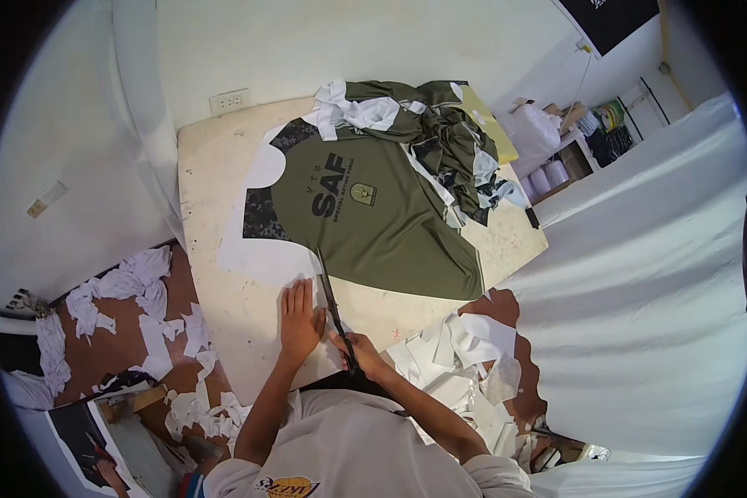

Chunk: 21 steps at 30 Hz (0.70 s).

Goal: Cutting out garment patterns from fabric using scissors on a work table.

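An olive green shirt panel point(390, 224) with dark camouflage shoulders and a printed chest lies flat on the pale table point(216, 174). White fabric borders its neck and armhole. My right hand point(362, 355) is wrapped round the handles of long black scissors point(334, 303), at the table's near side. Their blades point away from me, and the tips reach the panel's edge beside the white armhole piece point(266, 257). Flat on the table just left of the scissors, my left hand point(301, 319) has its fingers stretched out by the edge of that white piece.
Crumpled olive and white cloth point(440, 124) is heaped at the table's far right, over something yellow. White scraps point(465, 349) pile up below the right table edge, and more scraps point(153, 340) litter the brown floor at left. A white curtain point(639, 274) hangs at right.
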{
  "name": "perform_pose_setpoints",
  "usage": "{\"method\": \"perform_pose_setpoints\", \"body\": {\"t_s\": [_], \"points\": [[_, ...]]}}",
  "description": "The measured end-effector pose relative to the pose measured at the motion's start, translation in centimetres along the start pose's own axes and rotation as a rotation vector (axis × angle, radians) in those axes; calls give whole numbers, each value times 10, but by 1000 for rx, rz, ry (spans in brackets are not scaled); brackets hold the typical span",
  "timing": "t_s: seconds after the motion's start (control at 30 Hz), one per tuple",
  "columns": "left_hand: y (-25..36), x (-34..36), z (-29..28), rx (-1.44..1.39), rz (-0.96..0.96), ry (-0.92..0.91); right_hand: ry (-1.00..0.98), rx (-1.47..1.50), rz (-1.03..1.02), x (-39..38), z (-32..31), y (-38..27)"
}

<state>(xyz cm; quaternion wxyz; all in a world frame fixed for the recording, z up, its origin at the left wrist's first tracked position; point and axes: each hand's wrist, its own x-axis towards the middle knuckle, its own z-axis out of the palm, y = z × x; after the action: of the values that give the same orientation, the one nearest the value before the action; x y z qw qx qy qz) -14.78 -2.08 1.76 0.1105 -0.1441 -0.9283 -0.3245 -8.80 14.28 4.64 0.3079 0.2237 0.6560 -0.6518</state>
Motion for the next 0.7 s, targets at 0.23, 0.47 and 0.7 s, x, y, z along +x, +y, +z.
{"method": "perform_pose_setpoints", "body": {"t_s": [0.23, 0.47, 0.7], "points": [[-4, -1, 5, -31, -50, 18, 78, -187, 15, -7, -8, -10], [2, 4, 7, -18, -113, 49, 37, -354, 59, -12, -43, -24], [14, 25, 7, 164, -172, 90, -45, -591, 0, -4, -77, -44]]}}
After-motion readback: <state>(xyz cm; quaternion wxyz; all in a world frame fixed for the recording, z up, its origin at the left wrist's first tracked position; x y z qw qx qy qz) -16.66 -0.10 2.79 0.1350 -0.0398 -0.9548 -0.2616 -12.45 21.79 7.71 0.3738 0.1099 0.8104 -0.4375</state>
